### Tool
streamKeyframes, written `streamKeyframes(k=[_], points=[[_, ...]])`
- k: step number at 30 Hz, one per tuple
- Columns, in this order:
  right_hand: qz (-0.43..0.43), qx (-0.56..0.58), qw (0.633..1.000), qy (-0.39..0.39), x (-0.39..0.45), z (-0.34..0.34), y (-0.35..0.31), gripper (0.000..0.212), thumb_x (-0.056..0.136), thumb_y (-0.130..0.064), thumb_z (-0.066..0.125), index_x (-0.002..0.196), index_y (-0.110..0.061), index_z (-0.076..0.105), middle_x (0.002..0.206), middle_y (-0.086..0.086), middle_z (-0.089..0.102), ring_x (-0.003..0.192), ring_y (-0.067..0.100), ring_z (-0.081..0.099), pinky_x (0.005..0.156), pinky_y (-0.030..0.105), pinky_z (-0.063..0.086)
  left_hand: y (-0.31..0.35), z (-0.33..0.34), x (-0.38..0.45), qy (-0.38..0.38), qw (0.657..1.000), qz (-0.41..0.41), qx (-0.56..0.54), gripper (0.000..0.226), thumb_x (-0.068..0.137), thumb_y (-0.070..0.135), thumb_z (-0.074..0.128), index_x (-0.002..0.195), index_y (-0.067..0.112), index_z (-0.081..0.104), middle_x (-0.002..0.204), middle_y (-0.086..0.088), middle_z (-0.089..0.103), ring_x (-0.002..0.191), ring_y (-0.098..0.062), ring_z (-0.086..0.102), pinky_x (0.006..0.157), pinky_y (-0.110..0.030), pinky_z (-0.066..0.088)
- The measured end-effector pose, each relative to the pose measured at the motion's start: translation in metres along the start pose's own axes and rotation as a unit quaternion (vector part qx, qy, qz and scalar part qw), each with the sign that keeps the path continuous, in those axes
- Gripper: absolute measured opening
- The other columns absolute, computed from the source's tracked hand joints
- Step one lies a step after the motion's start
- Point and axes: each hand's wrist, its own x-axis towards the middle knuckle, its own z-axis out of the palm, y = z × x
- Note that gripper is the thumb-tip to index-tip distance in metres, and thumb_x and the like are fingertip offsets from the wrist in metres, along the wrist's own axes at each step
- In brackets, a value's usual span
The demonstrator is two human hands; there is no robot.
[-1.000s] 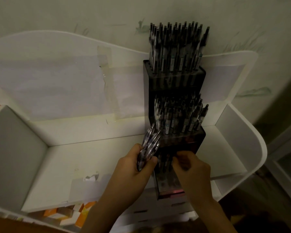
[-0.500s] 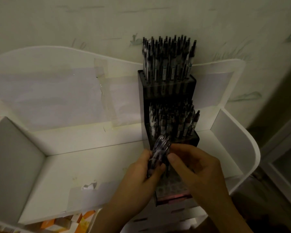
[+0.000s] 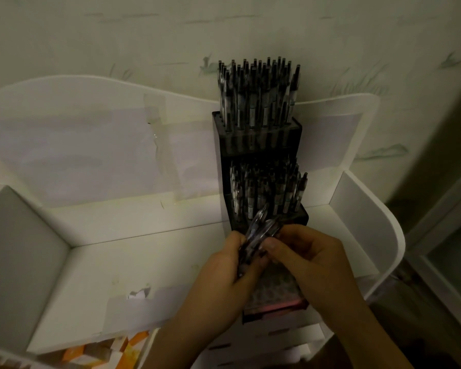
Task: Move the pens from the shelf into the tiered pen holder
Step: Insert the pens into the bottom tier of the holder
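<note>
Pens (image 3: pixel 261 233), a small bundle, sit gripped in the left hand (image 3: pixel 225 272), while the right hand (image 3: pixel 312 259) pinches at one, just in front of the black tiered pen holder (image 3: pixel 261 139) standing on the white shelf (image 3: pixel 144 251), upper tiers packed.

White shelf (image 3: pixel 133 265) with black tiered pen holder (image 3: pixel 261 139) on it
</note>
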Motion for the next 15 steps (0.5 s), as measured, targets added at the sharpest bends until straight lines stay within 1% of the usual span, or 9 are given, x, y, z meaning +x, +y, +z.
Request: streamKeyframes(k=[2, 6, 10, 12, 15], points=[[-0.002, 0.002, 1.0, 0.027, 0.001, -0.002, 0.001, 0.011, 0.081, -0.01, 0.071, 0.089, -0.017, 0.074, 0.079, -0.005, 0.076, 0.074, 0.009, 0.072, 0.064, 0.016, 0.055, 0.001, -0.002, 0.002, 0.004, 0.999, 0.003, 0.034, 0.028, 0.084, 0.061, 0.049, 0.097, 0.036, 0.048, 0.077, 0.011, 0.062, 0.067, -0.005, 0.059, 0.057, -0.027, 0.047], [-0.008, 0.046, 0.994, 0.096, 0.005, -0.014, -0.007, 0.01, 0.077, -0.016, 0.071, 0.086, -0.016, 0.073, 0.076, 0.002, 0.075, 0.07, 0.016, 0.072, 0.063, 0.018, 0.056, 0.002, -0.009, 0.004, 0.015, 0.997, -0.009, 0.077, 0.036, 0.078, 0.068, 0.047, 0.096, 0.036, 0.047, 0.078, 0.016, 0.064, 0.07, 0.001, 0.059, 0.054, -0.015, 0.037], [-0.033, 0.056, 0.986, 0.151, 0.007, -0.033, -0.017, 0.012, 0.077, -0.019, 0.068, 0.087, -0.012, 0.071, 0.077, 0.003, 0.075, 0.071, 0.017, 0.073, 0.067, 0.022, 0.059, 0.001, -0.014, 0.004, 0.045, 0.995, -0.012, 0.086, 0.027, 0.085, 0.058, 0.047, 0.088, 0.032, 0.048, 0.067, 0.029, 0.059, 0.06, 0.003, 0.055, 0.049, -0.014, 0.034], [-0.051, 0.026, 0.981, 0.187, 0.007, -0.041, -0.017, 0.014, 0.077, -0.02, 0.069, 0.089, -0.012, 0.07, 0.078, -0.001, 0.075, 0.072, 0.014, 0.073, 0.067, 0.02, 0.059, 0.001, -0.017, 0.003, 0.066, 0.994, -0.019, 0.083, 0.021, 0.089, 0.052, 0.047, 0.083, 0.031, 0.047, 0.065, 0.03, 0.057, 0.057, 0.003, 0.053, 0.049, -0.013, 0.035], [-0.091, -0.091, 0.97, 0.207, 0.006, -0.047, -0.003, 0.008, 0.079, -0.024, 0.071, 0.086, -0.021, 0.068, 0.078, -0.007, 0.074, 0.074, 0.006, 0.071, 0.068, 0.016, 0.057, 0.0, -0.02, 0.002, 0.09, 0.992, -0.026, 0.079, 0.02, 0.088, 0.051, 0.045, 0.083, 0.031, 0.047, 0.064, 0.03, 0.057, 0.057, 0.003, 0.053, 0.051, -0.012, 0.036]])
